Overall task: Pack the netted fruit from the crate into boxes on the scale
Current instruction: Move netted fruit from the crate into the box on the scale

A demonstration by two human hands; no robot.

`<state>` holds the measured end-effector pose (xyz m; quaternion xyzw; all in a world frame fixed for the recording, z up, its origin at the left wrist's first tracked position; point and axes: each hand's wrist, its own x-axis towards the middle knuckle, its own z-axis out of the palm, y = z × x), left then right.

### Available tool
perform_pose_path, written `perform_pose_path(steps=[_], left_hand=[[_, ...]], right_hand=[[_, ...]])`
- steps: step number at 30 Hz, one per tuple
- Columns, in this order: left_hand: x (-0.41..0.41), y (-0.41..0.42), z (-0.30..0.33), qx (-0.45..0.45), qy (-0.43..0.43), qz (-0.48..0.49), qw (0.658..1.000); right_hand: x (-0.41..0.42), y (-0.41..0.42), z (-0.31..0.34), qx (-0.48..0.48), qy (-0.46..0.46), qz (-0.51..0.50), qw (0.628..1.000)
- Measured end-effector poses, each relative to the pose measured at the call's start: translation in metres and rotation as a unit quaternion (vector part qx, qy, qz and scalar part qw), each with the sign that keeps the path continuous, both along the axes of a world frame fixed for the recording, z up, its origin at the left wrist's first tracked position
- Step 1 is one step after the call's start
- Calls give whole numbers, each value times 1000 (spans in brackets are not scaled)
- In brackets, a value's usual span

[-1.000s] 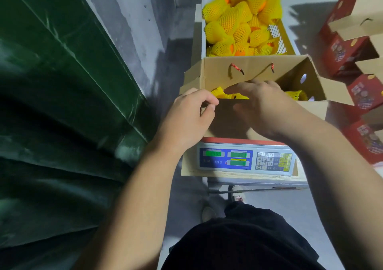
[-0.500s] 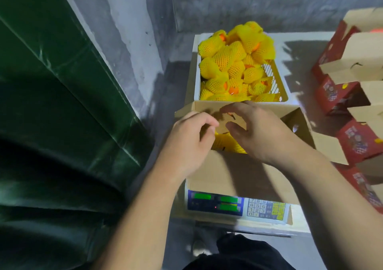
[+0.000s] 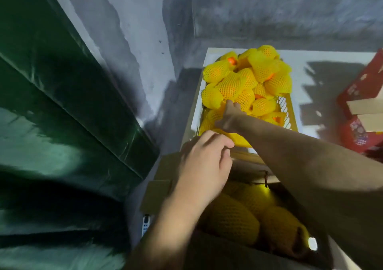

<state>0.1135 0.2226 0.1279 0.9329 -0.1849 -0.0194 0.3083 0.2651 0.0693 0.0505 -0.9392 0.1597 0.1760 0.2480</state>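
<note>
Overflowing crate, netted fruit

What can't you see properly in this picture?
- Right hand, head view: blurred among the netted fruit in the crate, so whether it grips one is unclear.
- Scale: hidden under the cardboard box and the arms.
- Fruit in the box: in shadow, partly covered by both arms, so it cannot be counted.
- Red boxes: cut off by the right edge.
- Left hand: blurred over the box's rim; contact unclear.
</note>
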Motion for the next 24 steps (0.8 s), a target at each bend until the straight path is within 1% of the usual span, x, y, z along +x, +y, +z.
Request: perform_pose_path(steps=[2, 4, 7, 10, 12, 14, 15, 16, 18, 20, 21, 22, 23, 24], left_hand=[[10, -5, -4, 27, -9, 10, 1000], [16, -7, -9, 41, -3, 17, 999], [22, -10, -17, 43, 15, 27, 999], [24, -11, -22, 25, 25, 30, 999], [29, -11, -23, -1, 27, 36, 999], [38, -10, -22, -14, 24, 49, 998], [43, -10, -22, -12, 28, 60, 998], [48, -10, -22, -5, 36, 70, 997], [60, -10, -23, 9, 74, 78, 994], [69, -12, -22, -5, 116, 80, 990], [72, -12, -23, -24, 118, 86, 989], [74, -12, -24, -33, 104, 90, 990], [76, -12, -25, -29, 86, 92, 992], [78, -11, -26, -21, 74, 94, 993]], right_hand=[[12, 6, -19, 30, -7, -25, 999], [16, 11, -32, 40, -43, -50, 997], [19, 6, -38, 46, -74, -67, 994], [14, -1, -28, 62, -97, -71, 991], [8, -3, -15, 98, -99, -87, 986], [0, -6, 4, 174, -66, -91, 978], [-5, -9, 13, 237, -38, -85, 967], [-10, -13, 22, 310, -2, -70, 948], [-19, -21, 35, 460, 83, -11, 884], [-29, -27, 40, 552, 154, 44, 819], [-30, -30, 40, 570, 181, 60, 799], [-29, -31, 40, 573, 201, 67, 792], [-25, -31, 39, 569, 202, 64, 794], [-19, -30, 37, 554, 176, 44, 813]])
